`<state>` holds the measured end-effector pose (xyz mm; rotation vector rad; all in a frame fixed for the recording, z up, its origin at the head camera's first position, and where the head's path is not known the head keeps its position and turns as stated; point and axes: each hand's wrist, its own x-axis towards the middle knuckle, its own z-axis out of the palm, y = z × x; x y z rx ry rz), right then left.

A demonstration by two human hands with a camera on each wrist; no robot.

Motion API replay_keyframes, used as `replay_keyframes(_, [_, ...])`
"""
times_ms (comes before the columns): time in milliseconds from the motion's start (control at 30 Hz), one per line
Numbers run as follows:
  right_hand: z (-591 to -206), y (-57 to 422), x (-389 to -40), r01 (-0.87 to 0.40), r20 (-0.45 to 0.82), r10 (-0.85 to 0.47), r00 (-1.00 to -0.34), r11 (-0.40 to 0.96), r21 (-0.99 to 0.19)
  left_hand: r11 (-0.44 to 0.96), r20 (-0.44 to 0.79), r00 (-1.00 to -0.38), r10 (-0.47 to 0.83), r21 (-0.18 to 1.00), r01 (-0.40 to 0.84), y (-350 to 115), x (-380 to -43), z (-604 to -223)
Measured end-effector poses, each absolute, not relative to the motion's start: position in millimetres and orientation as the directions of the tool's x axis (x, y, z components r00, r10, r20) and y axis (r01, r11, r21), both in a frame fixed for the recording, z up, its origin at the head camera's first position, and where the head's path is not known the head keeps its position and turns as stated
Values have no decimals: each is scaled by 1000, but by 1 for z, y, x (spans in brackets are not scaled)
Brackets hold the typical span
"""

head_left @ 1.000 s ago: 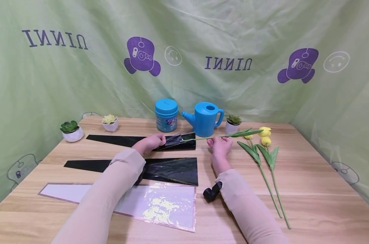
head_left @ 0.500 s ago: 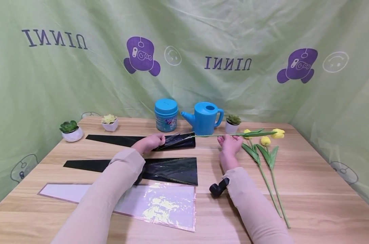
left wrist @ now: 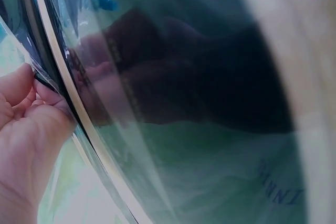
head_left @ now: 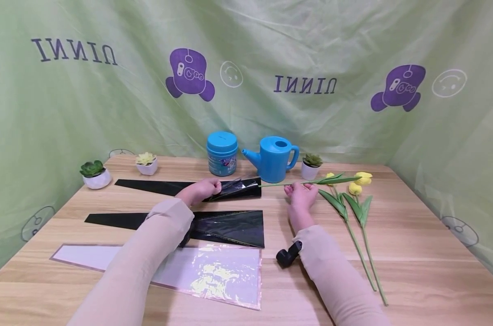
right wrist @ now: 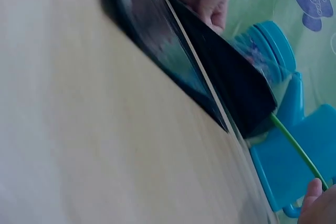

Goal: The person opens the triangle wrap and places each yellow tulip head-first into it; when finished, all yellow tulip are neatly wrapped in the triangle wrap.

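Note:
My left hand pinches the edge of the farthest black flower sleeve, whose wide mouth faces right. Between the fingertips of my right hand is the green stem of a yellow tulip, held level. Its bloom points right, and the stem's left end meets the sleeve's mouth. In the right wrist view the stem runs into the mouth opening, where its tip is hidden. Reflective film fills much of the left wrist view beside the left hand's fingers.
Nearer lie another black sleeve and a clear, pink-edged sleeve. Two more tulips lie at right. Behind stand a blue tub, a watering can and small potted succulents on the wooden table.
My right hand moved right with the tulip, then slightly back left. The stem's end shifted from across the sleeve's top to its mouth. The left hand stays in place.

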<state>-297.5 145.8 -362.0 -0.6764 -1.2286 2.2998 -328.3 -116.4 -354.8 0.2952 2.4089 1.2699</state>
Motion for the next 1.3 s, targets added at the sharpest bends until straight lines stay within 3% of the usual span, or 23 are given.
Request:
replay_keyframes(500, [-368, 107, -284, -27, -229, 445, -866, -498, -867, 549, -173, -903, 393, 832, 79, -116, -330, -360])
replay_keyframes(600, [-369, 100, -282, -11, -228, 427, -875, -489, -872, 581, -216, -910, 353, 814, 32, -113, -326, -355])
replay_keyframes(1300, [-373, 78, -260, 82, -181, 253, -950, -358, -930, 600, -203, -919, 338, 799, 44, -112, -326, -353])
